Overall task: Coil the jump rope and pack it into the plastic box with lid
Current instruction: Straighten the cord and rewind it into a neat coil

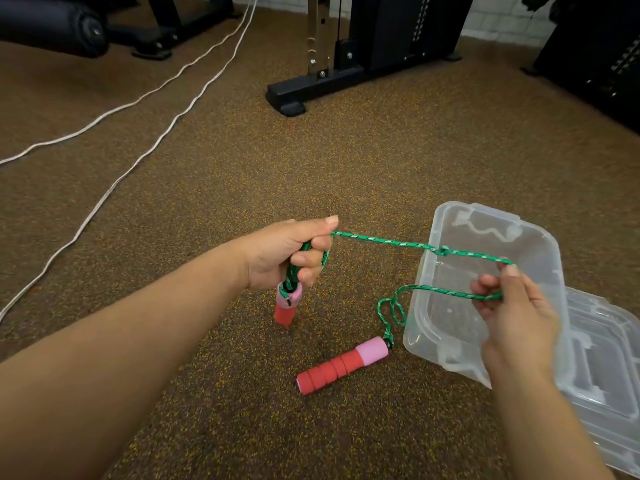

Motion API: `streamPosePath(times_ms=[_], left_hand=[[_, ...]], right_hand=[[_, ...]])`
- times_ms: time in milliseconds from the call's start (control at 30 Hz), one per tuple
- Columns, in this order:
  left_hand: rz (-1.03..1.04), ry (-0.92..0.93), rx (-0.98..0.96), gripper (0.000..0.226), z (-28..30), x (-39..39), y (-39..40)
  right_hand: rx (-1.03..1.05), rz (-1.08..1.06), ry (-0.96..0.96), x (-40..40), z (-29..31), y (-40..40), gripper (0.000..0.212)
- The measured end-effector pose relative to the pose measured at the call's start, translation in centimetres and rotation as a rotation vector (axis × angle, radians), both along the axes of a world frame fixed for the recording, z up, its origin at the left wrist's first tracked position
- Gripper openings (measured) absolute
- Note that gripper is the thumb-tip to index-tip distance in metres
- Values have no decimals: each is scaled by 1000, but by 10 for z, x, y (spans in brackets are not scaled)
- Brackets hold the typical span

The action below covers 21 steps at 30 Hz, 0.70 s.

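Green braided jump rope stretched taut between two bare hands above a speckled brown rubber floor. Left hand out ahead on a straight forearm, closed in a fist around several gathered turns of cord, thumb on top pinning the strand where it leaves the fist, knuckles turned to the right. Below that fist, one handle hanging upright, pink collar up, red foam grip down, its tip at or just above the floor. Right hand raised over the open clear plastic box, palm facing left, thumb and forefinger pinched on the bend of a rope loop, remaining fingers loosely curled under the lower strand. Small knot in the upper strand just above the box's near rim. From the loop, cord dropping down in a few loose curls beside the box's left wall to the second handle, lying flat on the floor, pink end toward the box. Nothing inside the box. Clear lid lying on the floor at the box's right side, touching it. White cables and black gym machine frames farther back.
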<state>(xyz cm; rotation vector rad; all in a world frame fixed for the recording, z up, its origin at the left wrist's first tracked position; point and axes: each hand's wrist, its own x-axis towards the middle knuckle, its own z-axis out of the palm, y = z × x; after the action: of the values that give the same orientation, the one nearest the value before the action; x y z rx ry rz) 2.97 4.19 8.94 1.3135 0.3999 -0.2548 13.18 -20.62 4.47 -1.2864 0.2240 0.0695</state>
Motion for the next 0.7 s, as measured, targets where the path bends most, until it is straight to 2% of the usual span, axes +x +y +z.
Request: streamPosePath(times_ms=[133,200,233,300,367,433,533,600,700], left_hand=[[53,13,-93,36,0,1,4],[97,20,-148,36,-1,1,6],[109,19,-175,36,0,1,6],[97,14,-208,36,1,0,6],[54,21,-223,36,4,1,1],[8,38,-224,36,7,4,-7],[-54,46,-206,38,10,9,-19],[-91,49,-213,40,12,10,-24],[-116,45,-239,42,12,9,-26]], right_hand=[[6,-64,-14,4,-5,-3,12],[-103,-41,-84,3,-2,-7,18],[-218,31,-143,3,1,-9,20],[-514,305,-257,3,4,-13,29],[-732,578,-365,1,9,-8,49],[-701,731,-470,-7,18,5,65],[-451,806,-515,-24,29,33,66],[-345,857,-469,-33,26,50,64],[-310,936,-352,-43,5,63,55]])
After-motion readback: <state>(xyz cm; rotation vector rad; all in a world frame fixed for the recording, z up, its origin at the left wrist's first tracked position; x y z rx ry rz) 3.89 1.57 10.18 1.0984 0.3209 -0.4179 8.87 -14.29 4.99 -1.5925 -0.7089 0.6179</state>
